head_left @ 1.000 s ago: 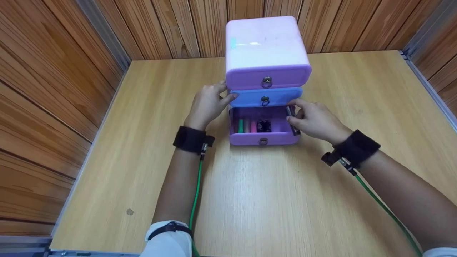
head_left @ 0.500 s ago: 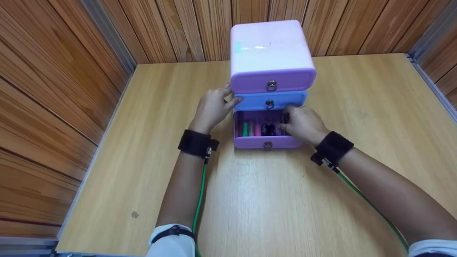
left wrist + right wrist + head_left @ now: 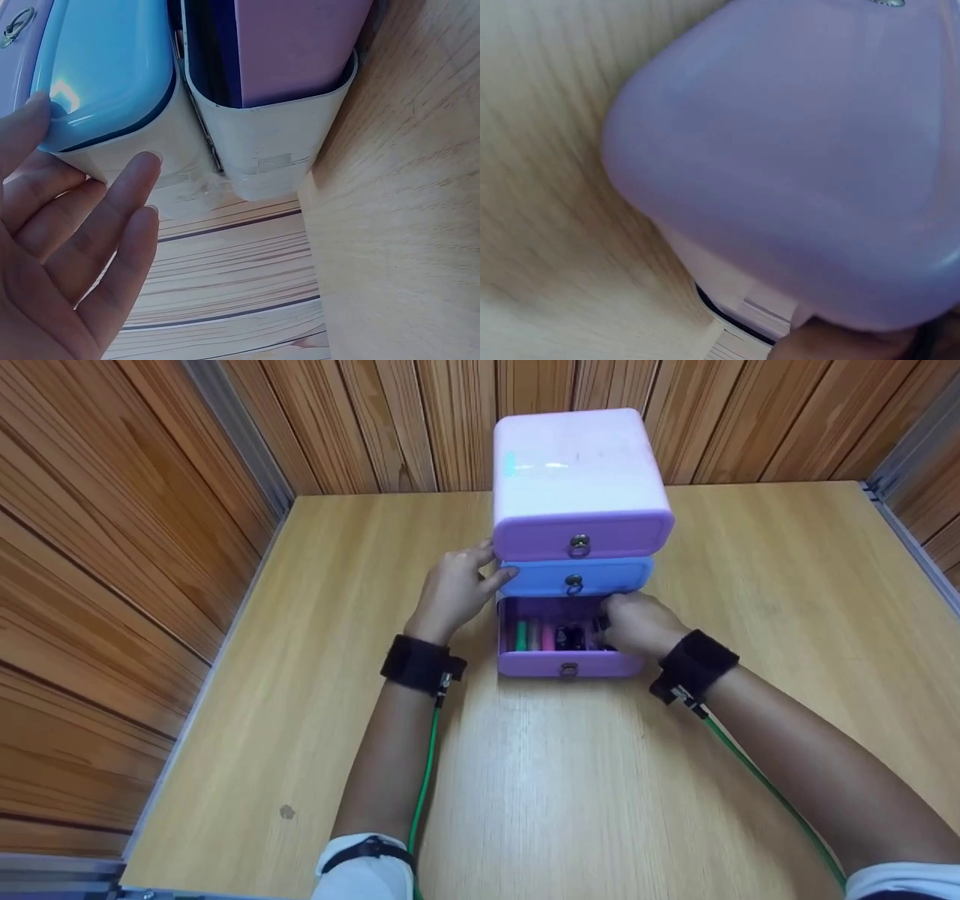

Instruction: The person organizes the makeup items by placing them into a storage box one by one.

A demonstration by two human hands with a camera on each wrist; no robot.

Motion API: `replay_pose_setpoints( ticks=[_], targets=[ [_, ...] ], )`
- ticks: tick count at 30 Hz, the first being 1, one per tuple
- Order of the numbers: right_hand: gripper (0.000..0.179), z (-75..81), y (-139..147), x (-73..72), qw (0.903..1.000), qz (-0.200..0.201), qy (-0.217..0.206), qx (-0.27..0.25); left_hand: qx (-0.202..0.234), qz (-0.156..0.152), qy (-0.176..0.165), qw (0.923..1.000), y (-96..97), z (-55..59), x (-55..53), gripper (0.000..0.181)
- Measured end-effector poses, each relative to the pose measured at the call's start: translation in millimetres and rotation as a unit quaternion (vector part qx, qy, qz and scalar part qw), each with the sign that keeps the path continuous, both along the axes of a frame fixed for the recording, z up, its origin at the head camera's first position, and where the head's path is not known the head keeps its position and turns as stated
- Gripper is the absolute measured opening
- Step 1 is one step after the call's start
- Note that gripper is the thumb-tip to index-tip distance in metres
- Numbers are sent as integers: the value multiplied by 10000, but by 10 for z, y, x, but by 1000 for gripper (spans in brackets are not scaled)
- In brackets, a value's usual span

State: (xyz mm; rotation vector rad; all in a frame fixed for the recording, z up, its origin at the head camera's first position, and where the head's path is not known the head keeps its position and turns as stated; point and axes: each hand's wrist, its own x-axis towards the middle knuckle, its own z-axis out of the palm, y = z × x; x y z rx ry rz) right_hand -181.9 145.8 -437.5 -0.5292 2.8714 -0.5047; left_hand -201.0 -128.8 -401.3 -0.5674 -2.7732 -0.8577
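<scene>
A small drawer cabinet [image 3: 581, 461] stands at the back of the table, with a purple top drawer [image 3: 536, 538], a blue middle drawer [image 3: 536, 577] and a pulled-out purple bottom drawer [image 3: 525, 664]. My left hand [image 3: 454, 594] steadies its left side; the thumb touches the blue drawer's edge, and the other fingers extend loosely in the left wrist view. My right hand [image 3: 641, 622] reaches into the bottom drawer's right side, pinching a dark slim stick [image 3: 601, 624], mostly hidden by the fingers. Beside it lie a green stick [image 3: 521, 636], a pink stick [image 3: 548, 637] and black items [image 3: 570, 637].
The wooden table [image 3: 525, 795] extends in front of the cabinet. Wood-panelled walls [image 3: 420, 427] rise behind and to the left. Green cables [image 3: 427, 765] run from both wrist bands along the forearms.
My right hand has moved left and into the bottom drawer, lowering the dark slim stick from the drawer's right edge. My left hand keeps its place on the cabinet. The head view has shifted slightly.
</scene>
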Motion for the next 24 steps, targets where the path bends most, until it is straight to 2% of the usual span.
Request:
replay_pose_setpoints(
  ticks=[11,18,24],
  targets=[
    [21,11,30,-88,9991,147,-317,258,-50,1,33,10000,48,8,-1,51],
    [14,-7,87,-92,9985,360,-412,-47,-52,-69,105,9999,63,2,-26,50],
    [10,-34,108,-53,9985,480,-83,-237,72,-1,80,9999,45,-33,-15,50]
  ],
)
